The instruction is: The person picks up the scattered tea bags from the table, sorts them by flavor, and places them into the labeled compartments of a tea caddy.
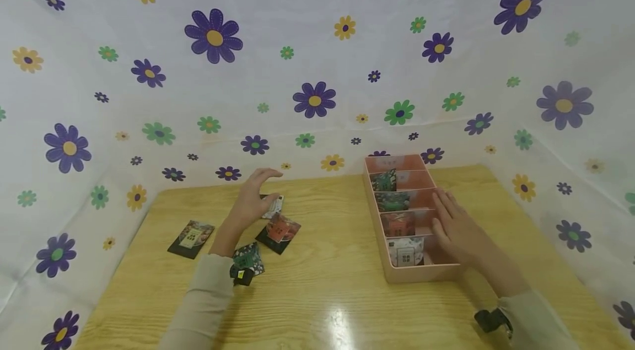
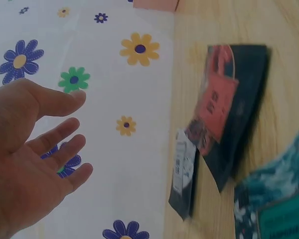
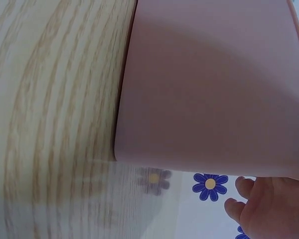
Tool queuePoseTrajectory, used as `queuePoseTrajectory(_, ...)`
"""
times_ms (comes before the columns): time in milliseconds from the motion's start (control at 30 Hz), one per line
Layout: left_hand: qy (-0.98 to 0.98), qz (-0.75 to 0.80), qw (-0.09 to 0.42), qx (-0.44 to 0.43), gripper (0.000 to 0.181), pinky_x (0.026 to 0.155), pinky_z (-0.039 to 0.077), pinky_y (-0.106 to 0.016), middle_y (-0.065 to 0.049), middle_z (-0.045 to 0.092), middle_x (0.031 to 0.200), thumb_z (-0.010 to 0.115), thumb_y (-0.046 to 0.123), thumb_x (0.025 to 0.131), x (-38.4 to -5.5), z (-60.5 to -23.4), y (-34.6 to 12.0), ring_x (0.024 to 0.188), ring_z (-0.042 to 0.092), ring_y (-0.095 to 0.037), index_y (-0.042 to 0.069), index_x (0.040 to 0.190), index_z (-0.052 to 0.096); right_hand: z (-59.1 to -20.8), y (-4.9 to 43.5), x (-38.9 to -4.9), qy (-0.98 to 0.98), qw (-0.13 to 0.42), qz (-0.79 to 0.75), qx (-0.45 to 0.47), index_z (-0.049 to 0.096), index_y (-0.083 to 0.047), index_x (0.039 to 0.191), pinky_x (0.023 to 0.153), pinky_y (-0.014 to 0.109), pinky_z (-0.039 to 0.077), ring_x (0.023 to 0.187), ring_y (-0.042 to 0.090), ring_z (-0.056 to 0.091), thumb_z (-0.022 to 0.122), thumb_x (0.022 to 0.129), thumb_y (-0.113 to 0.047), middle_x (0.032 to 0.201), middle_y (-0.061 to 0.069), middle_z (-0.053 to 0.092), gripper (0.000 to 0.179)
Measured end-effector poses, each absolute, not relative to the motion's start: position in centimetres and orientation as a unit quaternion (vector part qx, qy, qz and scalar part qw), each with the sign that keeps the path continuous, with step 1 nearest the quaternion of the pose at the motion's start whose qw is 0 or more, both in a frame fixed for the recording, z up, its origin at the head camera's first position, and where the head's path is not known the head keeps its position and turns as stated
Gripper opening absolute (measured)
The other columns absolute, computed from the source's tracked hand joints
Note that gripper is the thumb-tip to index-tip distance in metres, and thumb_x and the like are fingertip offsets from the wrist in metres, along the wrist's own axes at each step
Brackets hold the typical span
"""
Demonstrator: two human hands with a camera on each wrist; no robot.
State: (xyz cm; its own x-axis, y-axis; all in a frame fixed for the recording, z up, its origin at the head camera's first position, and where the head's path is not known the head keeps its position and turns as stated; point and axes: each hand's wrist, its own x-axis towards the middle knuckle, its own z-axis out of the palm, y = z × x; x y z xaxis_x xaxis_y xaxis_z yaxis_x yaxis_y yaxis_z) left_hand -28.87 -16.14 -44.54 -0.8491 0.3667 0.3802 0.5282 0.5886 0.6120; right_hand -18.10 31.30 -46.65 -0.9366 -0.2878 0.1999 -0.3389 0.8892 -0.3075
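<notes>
While the relaxed right hand [image 1: 460, 233] touches the box [image 1: 421, 274], a white packet [image 1: 275, 209] lies near the empty left hand [image 1: 250, 199].

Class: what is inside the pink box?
Two green packets, a red packet and a white packet, in separate compartments. Whatever lies beneath or behind them is covered.

One bench [image 1: 317, 284] carries one pink box [image 1: 421, 274] with five compartments [image 1: 416, 162]. Four of these show one packet each: one white packet [image 1: 405, 252], one red packet [image 1: 398, 224] and two green packets [image 1: 393, 201]. Four loose packets lie outside: one white [image 1: 274, 206], one red [image 1: 279, 233], one green [image 1: 248, 257], one yellow-labelled [image 1: 190, 239]. Two hands, one left [image 1: 250, 201], one right [image 1: 453, 229], and two black wrist devices [image 1: 241, 275].
</notes>
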Motion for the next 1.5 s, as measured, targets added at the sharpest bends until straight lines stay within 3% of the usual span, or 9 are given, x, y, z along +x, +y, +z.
queuePoseTrajectory(233, -0.901, -0.344, 0.088, -0.248, 0.044, 0.107, 0.042, -0.062, -0.023, 0.050, 0.145, 0.071, -0.003, 0.093, -29.9, -45.7, -17.8, 0.135, 0.046, -0.044, 0.000, 0.136, 0.061, -46.9, 31.1, -18.1, -0.966, 0.079, 0.180, 0.170, 0.024, 0.015, 0.155, 0.118, 0.063, 0.023, 0.150, 0.052, 0.016, 0.043, 0.106, -0.018, 0.163, 0.033, 0.018, 0.062)
queuePoseTrajectory(467, -0.914, -0.326, 0.025, -0.241, 0.041, 0.107, 0.042, -0.061, -0.024, 0.050, 0.145, 0.068, -0.002, 0.096, -31.0, -47.3, -18.4, 0.135, 0.046, -0.045, -0.001, 0.136, 0.061, -46.9, 31.6, -18.3, -0.969, 0.067, 0.174, 0.160, 0.020, 0.013, 0.157, 0.122, 0.058, 0.018, 0.152, 0.050, 0.013, 0.039, 0.108, -0.021, 0.165, 0.031, 0.015, 0.062)
queuePoseTrajectory(767, -0.932, -0.287, -0.008, -0.221, 0.040, 0.107, 0.043, -0.059, -0.028, 0.049, 0.147, 0.066, -0.004, 0.094, -31.8, -48.6, -18.5, 0.133, 0.048, -0.047, -0.003, 0.133, 0.061, -46.6, 31.6, -18.1, -0.970, 0.061, 0.174, 0.159, 0.019, 0.013, 0.157, 0.121, 0.060, 0.018, 0.152, 0.050, 0.011, 0.038, 0.108, -0.021, 0.165, 0.032, 0.012, 0.063)
queuePoseTrajectory(1067, -0.939, -0.261, -0.037, -0.223, 0.034, 0.109, 0.041, -0.059, -0.030, 0.056, 0.139, 0.063, -0.007, 0.092, -31.8, -49.3, -19.2, 0.131, 0.050, -0.048, -0.006, 0.126, 0.063, -46.6, 31.3, -18.2, -0.967, 0.078, 0.177, 0.167, 0.022, 0.014, 0.156, 0.122, 0.057, 0.018, 0.151, 0.050, 0.014, 0.041, 0.108, -0.019, 0.164, 0.033, 0.017, 0.062)
queuePoseTrajectory(1300, -0.944, -0.266, -0.051, -0.189, 0.031, 0.105, 0.044, -0.060, -0.030, 0.051, 0.139, 0.065, -0.001, 0.096, -31.4, -49.4, -19.6, 0.128, 0.049, -0.047, -0.002, 0.127, 0.064, -46.5, 31.2, -18.0, -0.969, 0.065, 0.180, 0.158, 0.021, 0.013, 0.157, 0.120, 0.061, 0.021, 0.151, 0.051, 0.014, 0.042, 0.107, -0.019, 0.164, 0.033, 0.016, 0.062)
queuePoseTrajectory(1500, -0.945, -0.273, -0.058, -0.169, 0.033, 0.092, 0.049, -0.055, -0.030, 0.047, 0.132, 0.065, -0.001, 0.096, -31.2, -49.5, -19.9, 0.112, 0.052, -0.041, -0.001, 0.129, 0.062, -46.6, 31.2, -17.9, -0.968, 0.076, 0.180, 0.156, 0.024, 0.013, 0.156, 0.120, 0.060, 0.021, 0.150, 0.051, 0.017, 0.043, 0.107, -0.018, 0.163, 0.033, 0.018, 0.062)
